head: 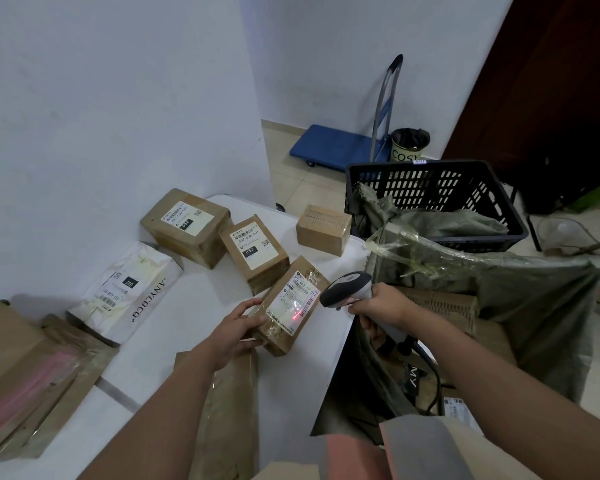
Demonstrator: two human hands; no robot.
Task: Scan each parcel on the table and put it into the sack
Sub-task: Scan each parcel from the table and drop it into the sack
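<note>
we note the parcel (293,306), a taped brown box, tilted near the right edge of the white table (201,306), label up, a red scan dot on its barcode end. the left hand (239,329) grips its near-left side, thumb on top, fingers curled under and hidden from us. the right hand (378,304) is wrapped round the grip of the scanner (347,287), whose head points at the label from just beside the box; its fingertips are out of sight. label print is too small to read. the sack (499,292), olive green, gapes open past the table's right edge, its mouth partly draped in clear film; its depths are dark, contents unclear. further back on the table lie three more brown boxes (255,252), close together, and a white mailer (127,292) by the wall. brown packages at far left are cut off by the frame. behind the sack stands a black basket (437,199); on the tiled floor, a blue trolley (336,147) against the white wall. open table surface lies between mailer and held box.
</note>
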